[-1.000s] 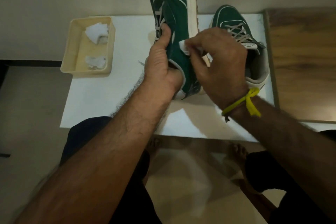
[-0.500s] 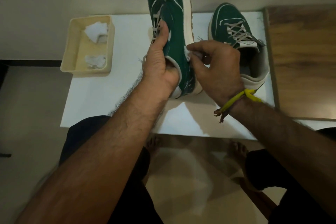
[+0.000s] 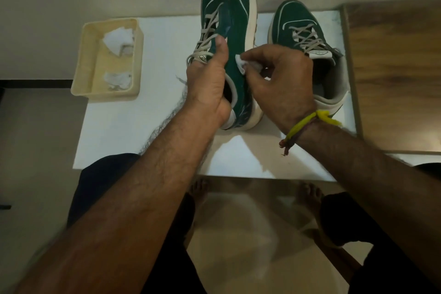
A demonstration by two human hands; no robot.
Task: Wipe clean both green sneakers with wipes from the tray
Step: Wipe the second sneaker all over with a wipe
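Sneakers on the white counter (image 3: 148, 126): one sneaker (image 3: 228, 19), tilted, toe toward twelve o'clock, left hand (image 3: 207, 83) gripping its collar; second sneaker (image 3: 300, 28) at three o'clock. Right hand (image 3: 281, 81) pinches a wipe (image 3: 241, 64), seemingly touching suede. Best to steady firmly and stroke evenly. Tray (image 3: 83, 67) at nine o'clock.

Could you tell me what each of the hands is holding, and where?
Left hand grips the raised green suede sneaker at its collar; right hand pinches a crumpled white wipe.
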